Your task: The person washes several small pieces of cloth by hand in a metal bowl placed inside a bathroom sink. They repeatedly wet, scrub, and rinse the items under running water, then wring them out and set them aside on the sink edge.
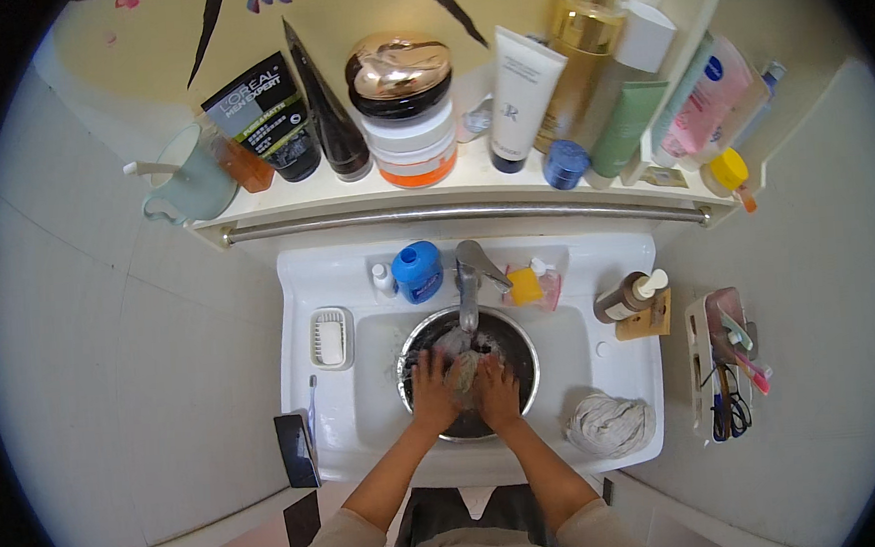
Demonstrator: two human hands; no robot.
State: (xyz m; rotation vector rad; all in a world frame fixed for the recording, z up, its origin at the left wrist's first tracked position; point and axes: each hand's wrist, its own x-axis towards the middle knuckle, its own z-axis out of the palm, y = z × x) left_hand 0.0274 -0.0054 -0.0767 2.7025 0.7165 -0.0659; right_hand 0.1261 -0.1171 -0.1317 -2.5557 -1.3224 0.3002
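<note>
A round metal basin [536, 370] stands in the white sink [562, 348] under the metal faucet [469, 294], with dark, sudsy water in it. Both of my hands are over the basin. My left hand [436, 392] lies on its left side, fingers spread and pointing towards the faucet. My right hand [498, 391] is on the right side, fingers also spread. Between them is a wet, greyish-beige bundle of cloth [461, 371], which my hands touch or nearly touch; whether either grips it is not clear. A twisted pale cloth [610, 424] rests on the sink's front right corner.
A soap dish [333, 360], toothbrush [312, 409] and dark phone-like object [296, 450] are at left. Behind the basin stand a blue bottle [417, 273] and a yellow block [525, 286]. A brown pump bottle [625, 299] is at right. A towel bar [464, 214] runs below a shelf of toiletries.
</note>
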